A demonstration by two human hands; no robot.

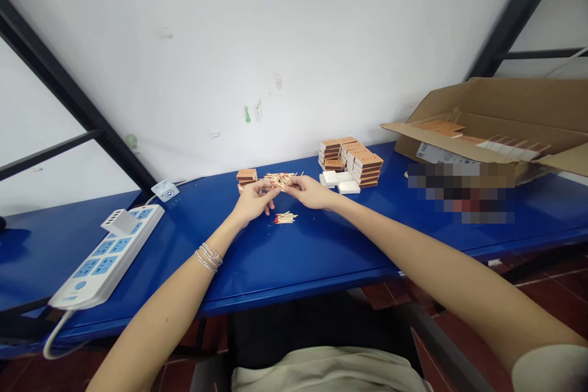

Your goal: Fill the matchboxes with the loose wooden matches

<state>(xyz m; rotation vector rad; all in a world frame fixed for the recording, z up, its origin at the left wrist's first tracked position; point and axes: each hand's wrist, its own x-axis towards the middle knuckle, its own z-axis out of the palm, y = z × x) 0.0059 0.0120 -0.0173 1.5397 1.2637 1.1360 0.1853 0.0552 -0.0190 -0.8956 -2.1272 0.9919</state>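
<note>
My left hand (255, 201) and my right hand (313, 192) meet over the blue table, fingertips nearly touching. Each is closed in a pinch on thin matchsticks, partly covered by the fingers. Just behind the fingers spreads a loose heap of red-tipped matches (278, 177). Closer to me lies a small, roughly lined-up bunch of matches (286, 217), red heads to the left. A short stack of matchboxes (247, 175) stands behind my left hand. Right of my right hand are white matchbox trays (348, 187) in front of taller stacks of brown matchboxes (367, 162).
An open cardboard box (528, 104) with flaps out holds more matchboxes at the right. A blurred patch (463, 190) hides something before it. On the left lie a white power strip (110, 251) and a small white device (165, 190). The white wall (294, 61) rises behind the table (294, 263).
</note>
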